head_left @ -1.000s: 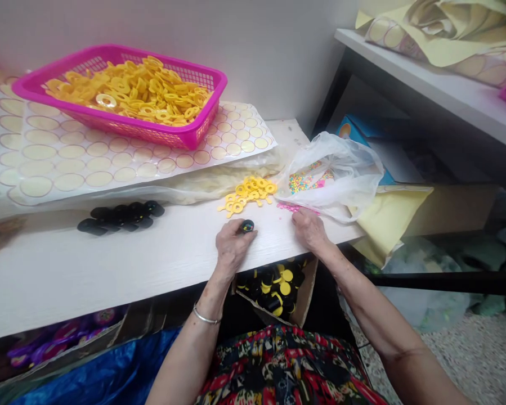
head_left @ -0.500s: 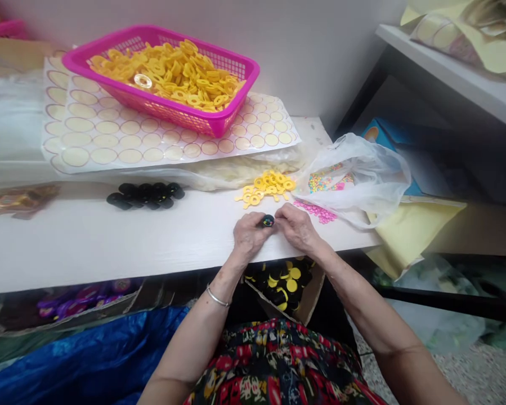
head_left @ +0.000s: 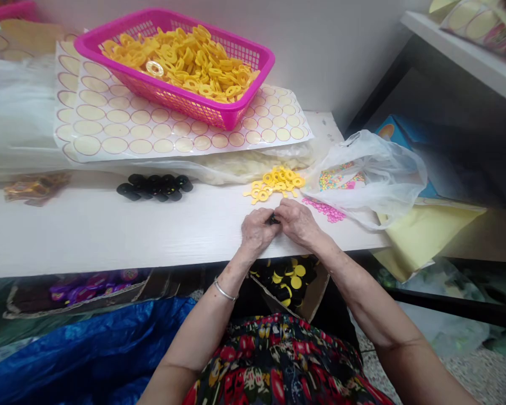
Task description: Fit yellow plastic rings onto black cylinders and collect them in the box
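Note:
Near the front edge of the white table, my left hand (head_left: 256, 229) is closed around a small round black piece (head_left: 273, 219), mostly hidden by fingers. My right hand (head_left: 295, 222) meets it from the other side, its fingers bent and pressed against the piece; whether they pinch anything else is hidden. Just beyond my hands lies a loose heap of yellow rings with tabs (head_left: 276, 184). Small pink beads (head_left: 326, 210) are scattered to the right of them. Farther left, several black pieces (head_left: 155, 187) stand clustered together.
A pink basket (head_left: 225, 112) of yellow rings rests on sheets of oval stickers (head_left: 140, 146). At right, a clear plastic bag (head_left: 388, 185) holds multicoloured beads. A cardboard box (head_left: 318, 292) with black and yellow pieces sits below the table edge. Brown-gold wrapped bits (head_left: 37, 188) lie far left.
My right hand has closed over the black piece, whose coloured top was visible before and is now mostly covered. The whole view has shifted slightly.

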{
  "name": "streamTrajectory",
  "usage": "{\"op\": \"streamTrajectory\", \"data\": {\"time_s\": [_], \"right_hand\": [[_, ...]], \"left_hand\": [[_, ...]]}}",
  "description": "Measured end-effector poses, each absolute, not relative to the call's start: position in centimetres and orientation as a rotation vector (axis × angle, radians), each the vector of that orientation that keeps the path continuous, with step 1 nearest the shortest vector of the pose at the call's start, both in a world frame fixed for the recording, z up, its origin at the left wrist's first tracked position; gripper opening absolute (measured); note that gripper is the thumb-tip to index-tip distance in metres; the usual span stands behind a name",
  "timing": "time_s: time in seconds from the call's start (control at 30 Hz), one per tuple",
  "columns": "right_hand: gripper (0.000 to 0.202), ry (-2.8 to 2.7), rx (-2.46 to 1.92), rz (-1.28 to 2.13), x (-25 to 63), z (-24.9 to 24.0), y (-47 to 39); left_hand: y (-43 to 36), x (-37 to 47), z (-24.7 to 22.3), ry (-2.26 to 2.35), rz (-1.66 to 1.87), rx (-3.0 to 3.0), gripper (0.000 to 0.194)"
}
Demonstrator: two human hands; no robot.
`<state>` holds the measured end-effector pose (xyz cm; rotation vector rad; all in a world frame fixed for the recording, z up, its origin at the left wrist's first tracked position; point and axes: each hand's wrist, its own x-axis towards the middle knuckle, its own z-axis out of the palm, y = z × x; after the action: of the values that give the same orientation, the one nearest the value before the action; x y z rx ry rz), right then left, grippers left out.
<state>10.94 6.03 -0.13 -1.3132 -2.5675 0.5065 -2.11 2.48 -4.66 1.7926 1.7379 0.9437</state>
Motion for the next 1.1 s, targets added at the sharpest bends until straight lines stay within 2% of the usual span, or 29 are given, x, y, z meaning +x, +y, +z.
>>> {"op": "streamTrajectory", "data": {"time_s": [0.27, 0.4, 0.5, 0.63, 0.73, 0.83, 0.97, 1.1], "right_hand": [[0.012, -2.211, -1.128, 0.88, 12.1, -0.9, 7.1], [0.014, -2.132, -1.513, 0.507, 12.9, -1.5, 10.3], [0.02, -2.319, -1.793, 0.192, 13.2, -1.9, 12.7], [0.023, -2.544, -1.846, 0.092, 13.4, -2.4, 14.1], [0.024, -2.442, -1.805, 0.101, 13.7, -2.5, 14.2], [0.021, -2.163, -1.662, 0.305, 14.2, -1.9, 13.9], [0.019, -1.73, -1.421, 0.967, 14.9, -0.3, 11.3], [0.018, -1.62, -1.236, 1.438, 15.2, 1.5, 6.6]], "left_hand": [[2.6, -2.2, -5.1, 1.763, 0.906, 1.783, 0.016], [2.6, -2.4, -5.4, 1.783, 0.937, 1.762, 0.022], [2.6, -2.5, -5.5, 1.751, 0.954, 1.763, 0.024], [2.6, -2.6, -5.5, 1.749, 0.958, 1.749, 0.025], [2.6, -2.6, -5.8, 1.749, 0.965, 1.714, 0.027], [2.7, -2.7, -5.9, 1.73, 1.004, 1.659, 0.038], [2.4, -3.0, -4.9, 1.622, 1.19, 1.556, 0.06], [0.8, -2.8, -2.6, 1.492, 1.441, 1.169, 0.043]]}}
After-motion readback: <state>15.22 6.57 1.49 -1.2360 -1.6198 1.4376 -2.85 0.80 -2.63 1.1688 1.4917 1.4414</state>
